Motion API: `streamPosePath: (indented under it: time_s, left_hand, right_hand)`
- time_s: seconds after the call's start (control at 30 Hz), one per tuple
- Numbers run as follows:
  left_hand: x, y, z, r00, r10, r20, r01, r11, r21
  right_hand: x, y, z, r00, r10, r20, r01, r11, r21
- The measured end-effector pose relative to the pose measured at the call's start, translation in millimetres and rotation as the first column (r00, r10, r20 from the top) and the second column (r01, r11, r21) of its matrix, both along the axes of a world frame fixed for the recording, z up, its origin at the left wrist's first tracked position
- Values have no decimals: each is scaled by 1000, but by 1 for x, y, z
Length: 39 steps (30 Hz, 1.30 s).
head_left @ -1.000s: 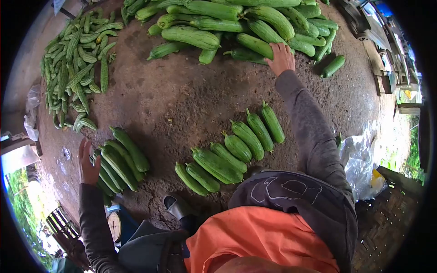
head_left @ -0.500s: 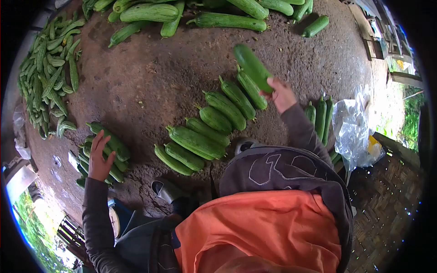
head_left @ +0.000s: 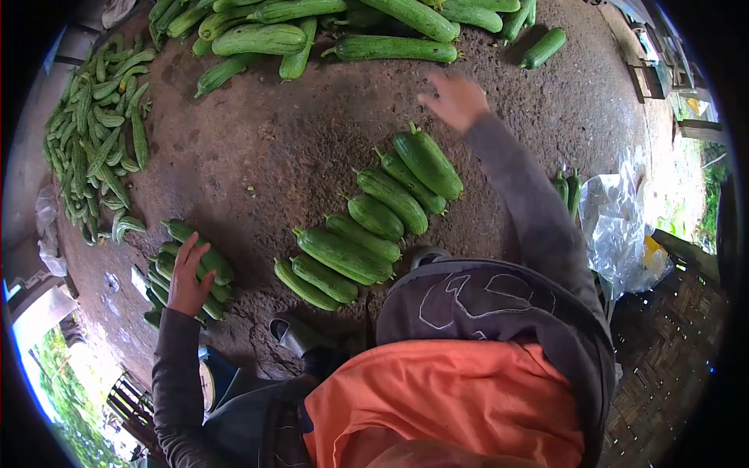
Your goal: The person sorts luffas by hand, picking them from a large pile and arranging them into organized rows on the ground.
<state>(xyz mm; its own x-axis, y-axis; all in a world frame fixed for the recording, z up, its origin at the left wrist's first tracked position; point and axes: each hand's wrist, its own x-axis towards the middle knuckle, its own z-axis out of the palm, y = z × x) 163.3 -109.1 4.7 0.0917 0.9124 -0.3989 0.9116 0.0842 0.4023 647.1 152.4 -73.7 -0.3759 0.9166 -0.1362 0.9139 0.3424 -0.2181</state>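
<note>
Several gourds [head_left: 215,264] lie partly hidden behind the left hand [head_left: 189,279].

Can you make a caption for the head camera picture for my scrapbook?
Left hand at a small bunch, right hand open between a row of green gourds and the big pile.

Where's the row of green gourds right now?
In the head view, the row of green gourds lies on the ground mid-picture, just beyond the shoes, between the left hand and the right hand.
</note>
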Motion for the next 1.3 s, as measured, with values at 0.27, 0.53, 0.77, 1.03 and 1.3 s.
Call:
streamPosePath:
  time_s: [0.27, 0.53, 0.77, 1.03, 1.3]
  left_hand:
    - [39, 27, 9, 993, -117, 12, 117, 993, 6]
    - [73, 24, 13, 952, 23, 305, -35, 999, 34]
    - [130, 42, 28, 609, 152, 778, -403, 905, 138]
    - [-1, -84, 46, 694, 703, 158, -663, 709, -242]
    - [-162, -220, -75, 114, 974, 196, -966, 154, -208]
  right_hand:
    - [-56, 108, -105, 982, 36, 184, -108, 912, 395]
    - [-100, 9, 18, 800, 365, -476, -237, 922, 308]
    - [-191, -115, 98, 318, -80, -945, -655, 702, -280]
    - [-147, -32, 31, 870, 478, -124, -356, 781, 514]
    - [-56, 56, -106, 939, 327, -107, -289, 919, 267]
